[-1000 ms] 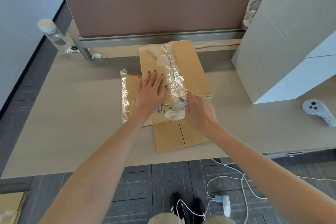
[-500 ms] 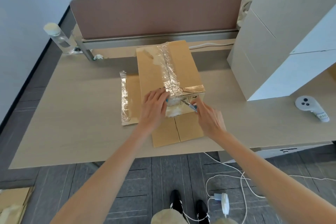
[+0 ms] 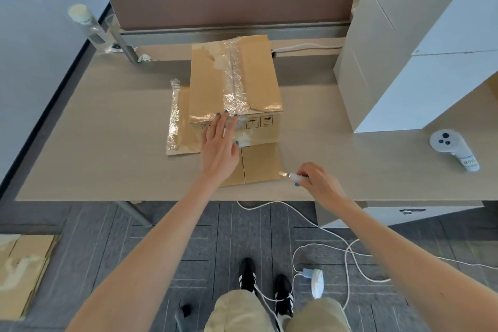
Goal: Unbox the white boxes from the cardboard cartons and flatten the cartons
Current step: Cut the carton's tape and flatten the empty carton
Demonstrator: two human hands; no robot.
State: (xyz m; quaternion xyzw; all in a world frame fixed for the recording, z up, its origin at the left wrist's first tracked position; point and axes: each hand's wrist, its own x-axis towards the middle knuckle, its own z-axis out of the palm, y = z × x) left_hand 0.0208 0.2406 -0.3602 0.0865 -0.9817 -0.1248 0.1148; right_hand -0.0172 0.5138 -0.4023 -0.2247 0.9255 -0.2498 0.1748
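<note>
Carton: tape-sealed brown cardboard carton, mid-desk on the beige desk, standing on flattened brown cardboard.
Left hand: fingers straight, resting on the carton's near top edge.
Right hand: pinching a small white tool beside the flattened cardboard's near right corner.

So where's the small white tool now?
Head view: the small white tool is pinched in the right hand, by the near edge of the desk, right of the flat cardboard.
</note>
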